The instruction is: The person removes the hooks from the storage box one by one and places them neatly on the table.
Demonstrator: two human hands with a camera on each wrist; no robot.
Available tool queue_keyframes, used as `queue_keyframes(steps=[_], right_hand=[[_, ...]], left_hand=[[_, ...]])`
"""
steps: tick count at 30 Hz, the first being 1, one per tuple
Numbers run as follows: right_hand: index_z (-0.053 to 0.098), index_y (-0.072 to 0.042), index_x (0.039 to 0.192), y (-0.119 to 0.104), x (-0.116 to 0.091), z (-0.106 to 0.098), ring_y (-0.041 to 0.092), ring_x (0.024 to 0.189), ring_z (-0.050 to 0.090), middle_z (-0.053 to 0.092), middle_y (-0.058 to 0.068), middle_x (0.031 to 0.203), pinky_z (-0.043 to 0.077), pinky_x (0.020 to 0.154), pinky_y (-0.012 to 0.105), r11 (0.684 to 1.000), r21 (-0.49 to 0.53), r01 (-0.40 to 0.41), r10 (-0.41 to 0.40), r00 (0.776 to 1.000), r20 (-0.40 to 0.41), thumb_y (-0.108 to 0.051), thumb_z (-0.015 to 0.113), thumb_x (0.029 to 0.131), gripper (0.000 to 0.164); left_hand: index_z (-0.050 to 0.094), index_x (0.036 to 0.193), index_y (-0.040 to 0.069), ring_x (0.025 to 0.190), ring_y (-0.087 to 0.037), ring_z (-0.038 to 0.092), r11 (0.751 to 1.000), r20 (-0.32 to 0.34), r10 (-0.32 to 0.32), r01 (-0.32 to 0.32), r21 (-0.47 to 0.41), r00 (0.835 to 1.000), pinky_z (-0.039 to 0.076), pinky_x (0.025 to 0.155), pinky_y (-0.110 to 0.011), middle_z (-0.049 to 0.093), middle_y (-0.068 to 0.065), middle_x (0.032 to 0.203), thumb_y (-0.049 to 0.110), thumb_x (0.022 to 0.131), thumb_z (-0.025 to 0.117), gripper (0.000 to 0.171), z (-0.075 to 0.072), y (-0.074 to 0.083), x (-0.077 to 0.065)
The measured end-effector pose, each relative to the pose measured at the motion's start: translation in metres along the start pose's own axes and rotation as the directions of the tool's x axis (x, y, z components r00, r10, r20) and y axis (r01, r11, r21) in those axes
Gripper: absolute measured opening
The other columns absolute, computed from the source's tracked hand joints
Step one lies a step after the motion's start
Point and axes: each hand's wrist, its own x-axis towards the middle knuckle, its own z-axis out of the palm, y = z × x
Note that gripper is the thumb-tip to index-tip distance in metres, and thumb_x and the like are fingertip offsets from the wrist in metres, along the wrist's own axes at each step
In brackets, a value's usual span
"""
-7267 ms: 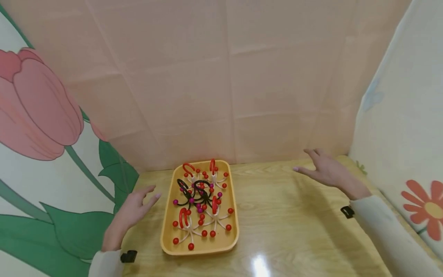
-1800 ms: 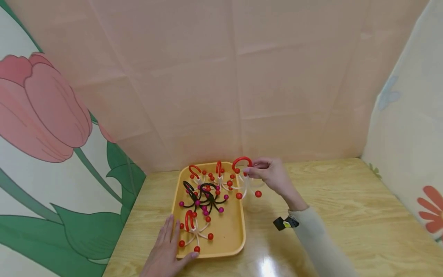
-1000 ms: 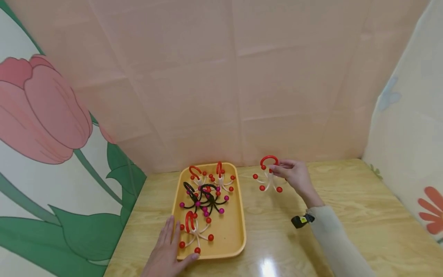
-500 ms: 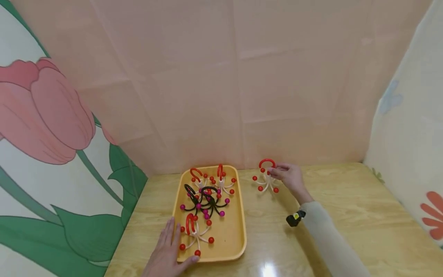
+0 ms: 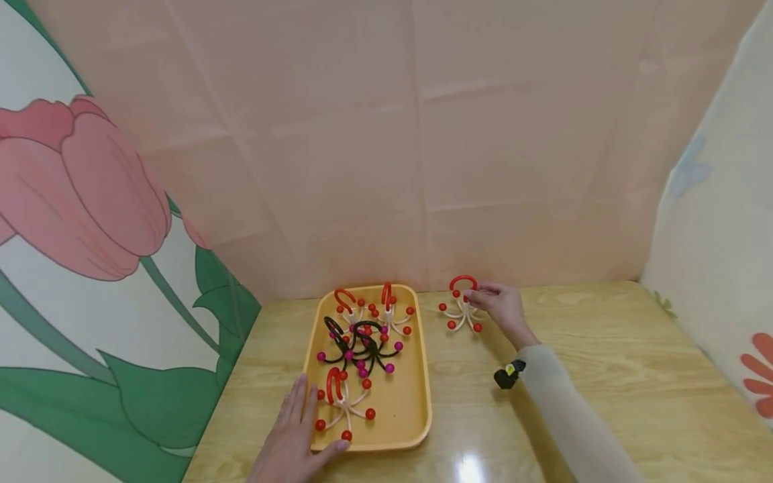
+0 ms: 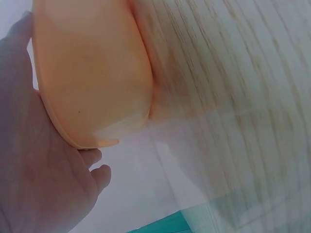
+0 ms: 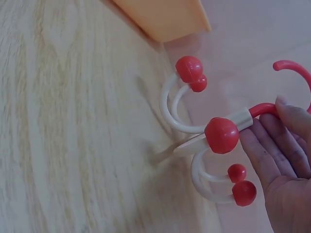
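My right hand (image 5: 502,310) pinches an octopus-shaped hanging hook (image 7: 184,128) by the stem of its red crook. The hook has white curved arms tipped with red balls. It is held upright close over the table, right of the tray; in the right wrist view its lower tip meets its shadow on the wood. Straight fingers of my left hand (image 5: 288,433) lie along the left side of the yellow tray (image 5: 395,439), the thumb at its front rim. Inside the tray are three more red-and-white hooks (image 5: 345,402) and two black hooks (image 5: 373,345) with magenta balls.
The wood-grain table (image 5: 580,376) ends at a pink cloth wall (image 5: 513,168). A tulip-printed panel (image 5: 115,194) stands at the left and a flower-printed panel (image 5: 725,268) at the right.
The right hand has taken a red-and-white hook out of the tray, carried it right and lowered it toward the table. The left hand has come to the tray's near-left corner and stayed there.
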Motion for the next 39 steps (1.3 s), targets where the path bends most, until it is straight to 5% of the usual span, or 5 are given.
queue_keyframes(steps=[7, 14, 20, 27, 39], right_hand=[[0.060, 0.020, 0.130, 0.010, 0.002, -0.002, 0.007, 0.088, 0.079, 0.083, 0.006, 0.101, 0.065, 0.090, 0.037, 0.999, 0.041, 0.014, -0.013, 1.000, -0.010, -0.004, 0.071, 0.099, 0.041], [0.059, 0.021, 0.128, 0.011, 0.003, -0.003, 0.011, 0.091, 0.080, 0.081, 0.019, 0.107, 0.065, 0.086, 0.030, 0.999, 0.026, 0.026, -0.026, 1.000, 0.002, -0.007, 0.072, 0.099, 0.042], [0.066, 0.009, 0.128, 0.005, -0.003, -0.006, 0.001, 0.085, 0.076, 0.082, 0.012, 0.106, 0.064, 0.077, 0.024, 0.988, -0.155, 0.007, -0.016, 0.998, -0.057, -0.025, 0.080, 0.096, 0.048], [0.069, 0.001, 0.131, -0.012, -0.028, -0.004, -0.010, 0.086, 0.065, 0.076, 0.022, 0.122, 0.060, 0.077, 0.017, 0.949, -0.316, 0.021, -0.056, 0.993, -0.102, -0.037, 0.082, 0.093, 0.055], [0.075, -0.002, 0.113, -0.051, -0.079, 0.041, 0.012, 0.092, 0.072, 0.078, 0.018, 0.113, 0.058, 0.073, 0.017, 0.932, -0.343, 0.112, -0.111, 0.994, 0.023, -0.023, 0.082, 0.093, 0.030]], left_hand=[[0.024, 0.168, 0.008, 0.166, -0.040, 0.007, 1.000, -0.012, 0.014, -0.014, 0.011, 1.000, 0.018, 0.133, -0.061, 0.002, -0.016, 0.179, 0.097, 0.079, 0.048, 0.127, 0.001, -0.002, -0.001], [0.021, 0.168, 0.006, 0.166, -0.040, 0.004, 1.000, -0.004, -0.003, 0.003, 0.013, 1.000, 0.017, 0.134, -0.061, 0.000, -0.016, 0.179, 0.098, 0.079, 0.047, 0.131, 0.001, -0.002, 0.002], [0.019, 0.168, 0.004, 0.166, -0.040, 0.005, 1.000, -0.012, -0.008, 0.008, 0.019, 1.000, 0.017, 0.134, -0.060, 0.001, -0.017, 0.179, 0.098, 0.078, 0.048, 0.134, 0.001, -0.001, 0.002], [0.018, 0.168, 0.004, 0.166, -0.040, 0.008, 1.000, -0.016, -0.009, 0.010, 0.025, 1.000, 0.018, 0.134, -0.060, 0.002, -0.017, 0.179, 0.099, 0.077, 0.047, 0.135, 0.000, 0.001, 0.000], [0.014, 0.168, 0.005, 0.166, -0.040, 0.005, 1.000, -0.010, -0.005, 0.005, 0.005, 1.000, 0.019, 0.132, -0.062, -0.002, -0.016, 0.179, 0.098, 0.079, 0.048, 0.133, -0.001, 0.001, 0.000]])
